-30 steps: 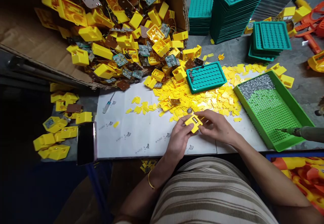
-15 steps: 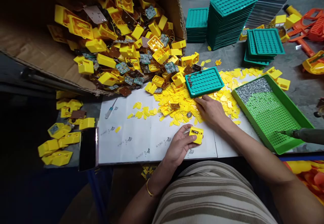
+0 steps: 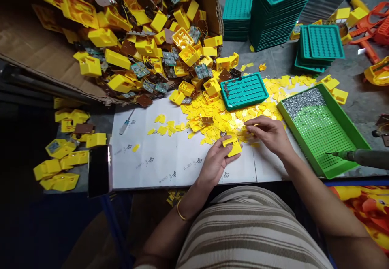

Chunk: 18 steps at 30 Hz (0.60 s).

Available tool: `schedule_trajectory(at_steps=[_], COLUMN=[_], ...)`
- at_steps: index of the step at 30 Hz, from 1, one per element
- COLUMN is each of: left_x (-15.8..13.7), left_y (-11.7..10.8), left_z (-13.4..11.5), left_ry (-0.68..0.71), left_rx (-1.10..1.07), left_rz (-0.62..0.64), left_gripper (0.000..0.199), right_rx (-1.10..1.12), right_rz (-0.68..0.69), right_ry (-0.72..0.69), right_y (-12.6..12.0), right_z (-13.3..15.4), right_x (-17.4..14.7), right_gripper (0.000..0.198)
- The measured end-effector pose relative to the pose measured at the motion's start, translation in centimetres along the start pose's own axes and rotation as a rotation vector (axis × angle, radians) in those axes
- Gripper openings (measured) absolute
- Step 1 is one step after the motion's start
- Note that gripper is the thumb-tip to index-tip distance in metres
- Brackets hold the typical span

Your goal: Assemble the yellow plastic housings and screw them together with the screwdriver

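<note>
Between the thumb and fingers of my left hand [image 3: 214, 161] is a small yellow plastic housing [image 3: 233, 147], tilted, with a dark slot showing near its upper edge. To its right, my right hand [image 3: 269, 134] hovers with thumb and index finger pinched together; whatever may be between the fingertips is too small to make out. Beneath and beyond both hands spreads a heap of small flat yellow plastic pieces [image 3: 267, 109]. A teal tray [image 3: 244, 92] rests on that heap, with several small dark round parts at its left end.
A cardboard box [image 3: 33, 64] at left spills yellow housings with wires and circuit boards. Green basket [image 3: 316, 165] at right holds metal screws; a powered screwdriver [image 3: 364, 157] points over it. Teal tray stacks [image 3: 279, 18] stand behind. A phone [image 3: 99, 169] and small screwdriver [image 3: 126, 123] lie left.
My right hand has drawn back from the teal tray's front edge, toward me and rightward, fingers now pinched. My left hand still holds the yellow housing, now turned. The camera view has shifted slightly.
</note>
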<state>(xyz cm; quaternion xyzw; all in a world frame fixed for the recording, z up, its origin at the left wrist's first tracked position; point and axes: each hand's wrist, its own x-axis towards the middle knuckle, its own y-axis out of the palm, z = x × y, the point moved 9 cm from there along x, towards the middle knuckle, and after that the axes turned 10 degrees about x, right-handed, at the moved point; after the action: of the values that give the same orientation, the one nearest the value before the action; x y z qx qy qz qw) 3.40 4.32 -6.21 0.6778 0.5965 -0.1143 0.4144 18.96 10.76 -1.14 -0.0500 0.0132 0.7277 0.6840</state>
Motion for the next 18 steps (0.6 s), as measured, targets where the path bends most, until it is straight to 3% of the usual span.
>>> schedule_trajectory(at_steps=[5, 10, 18], left_x=[0.2, 0.2, 0.4], left_y=[0.5, 0.4, 1.1], left_z=[0.3, -0.1, 0.4], left_ry=[0.011, 0.083, 0.075], left_rx=[-0.068, -0.059, -0.055], left_rz=[-0.004, -0.041, -0.008], left_gripper=[0.028, 0.028, 0.027], right_rx=[0.385, 0.324, 0.205], right_rz=[-0.030, -0.124, 0.013], right_ry=[0.332, 0.223, 0.250], right_y=[0.7, -0.5, 1.8], right_z=[-3.5, -2.7, -2.0], right_x=[-2.4, -2.6, -3.4], right_gripper=[0.037, 0.023, 0.021])
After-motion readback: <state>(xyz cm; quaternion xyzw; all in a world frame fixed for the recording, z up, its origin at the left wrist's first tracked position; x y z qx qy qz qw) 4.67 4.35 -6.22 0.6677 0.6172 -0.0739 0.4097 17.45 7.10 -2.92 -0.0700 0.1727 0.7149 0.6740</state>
